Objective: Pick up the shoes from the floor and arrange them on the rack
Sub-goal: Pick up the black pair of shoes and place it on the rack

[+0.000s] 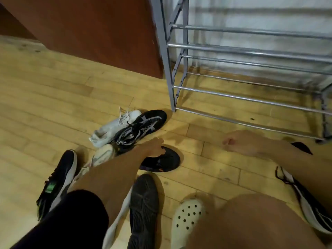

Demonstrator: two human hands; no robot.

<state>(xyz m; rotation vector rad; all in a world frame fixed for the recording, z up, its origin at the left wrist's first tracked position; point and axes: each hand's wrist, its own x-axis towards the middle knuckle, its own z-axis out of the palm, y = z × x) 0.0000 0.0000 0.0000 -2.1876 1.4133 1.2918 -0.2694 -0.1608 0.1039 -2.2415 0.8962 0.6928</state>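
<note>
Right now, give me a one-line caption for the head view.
Left hand touches a black shoe on the wooden floor; right hand hovers near the metal rack.

Floor (pixel 53 87): yellow-tan wood planks.
Cabinet (pixel 98 33), far left: plain red-brown.
Rack (pixel 251 49), far right: grey frame, silver bars.
White sneaker (pixel 115 128): white, white laces.
Patterned sneaker (pixel 143 126): black, white dotted bands.
Black-orange shoe (pixel 167 162) under my left hand (pixel 156 148): black, small orange mark.
Green-patch shoe (pixel 59 182), near left: black upper, white sole, green patch.
Cream shoe (pixel 103 155): off-white.
Dark grey shoe (pixel 143 203), near centre: ridged line pattern.
Clog (pixel 188 216): white, round dark holes.
Striped shoe (pixel 314 209), near right: black and white, dark laces.
My sleeve (pixel 71 221): black.
</note>
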